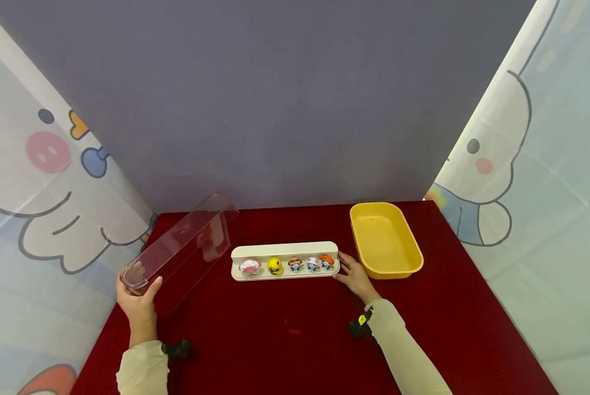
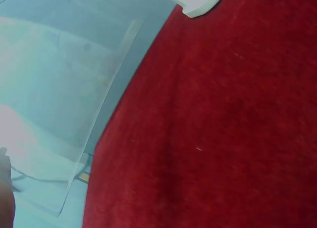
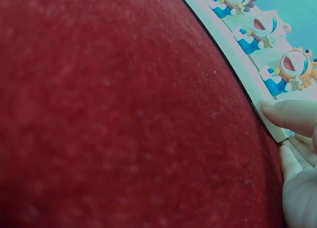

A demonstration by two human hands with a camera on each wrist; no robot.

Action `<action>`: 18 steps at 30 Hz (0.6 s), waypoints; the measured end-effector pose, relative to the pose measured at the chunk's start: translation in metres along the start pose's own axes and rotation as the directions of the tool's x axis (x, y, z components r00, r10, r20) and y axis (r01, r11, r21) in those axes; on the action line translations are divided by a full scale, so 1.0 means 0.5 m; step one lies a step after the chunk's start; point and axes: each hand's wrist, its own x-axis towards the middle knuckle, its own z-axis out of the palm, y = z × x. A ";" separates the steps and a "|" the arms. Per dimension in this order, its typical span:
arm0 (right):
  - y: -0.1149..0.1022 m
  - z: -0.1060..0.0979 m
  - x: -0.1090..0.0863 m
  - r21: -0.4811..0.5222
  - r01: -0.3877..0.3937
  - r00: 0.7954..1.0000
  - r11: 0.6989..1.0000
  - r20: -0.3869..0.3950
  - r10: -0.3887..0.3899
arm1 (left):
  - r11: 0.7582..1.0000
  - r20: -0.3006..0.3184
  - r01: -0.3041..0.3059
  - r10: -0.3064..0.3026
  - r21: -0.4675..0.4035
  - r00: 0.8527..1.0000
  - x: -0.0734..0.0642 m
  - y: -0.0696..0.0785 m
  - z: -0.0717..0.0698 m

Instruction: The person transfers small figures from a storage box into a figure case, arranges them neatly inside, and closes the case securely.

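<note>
My left hand [image 1: 138, 304] grips the near end of a long clear plastic cover [image 1: 186, 236], tilted with its far end toward the back wall. In the left wrist view the clear cover [image 2: 64, 94] fills the left side, with a bit of my hand [image 2: 6, 191] at the edge. A cream display stand [image 1: 285, 249] lies mid-table, bearing a row of several small figurines, among them a yellow one [image 1: 275, 266] and an orange-topped one [image 1: 327, 262]. My right hand [image 1: 356, 278] holds the stand's right end, its thumb [image 3: 290, 114] on the front edge.
A yellow plastic tray [image 1: 386, 241] sits right of the stand, close to my right hand. Dark red cloth [image 1: 275, 340] covers the table. A grey wall [image 1: 295, 109] stands behind, with cartoon-printed curtains [image 1: 532, 192] on both sides.
</note>
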 end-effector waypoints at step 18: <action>-0.001 0.002 0.000 0.000 -0.011 1.000 1.000 -0.011 0.011 | 0.989 -0.004 -0.012 0.012 -0.146 1.000 0.033 0.011 0.057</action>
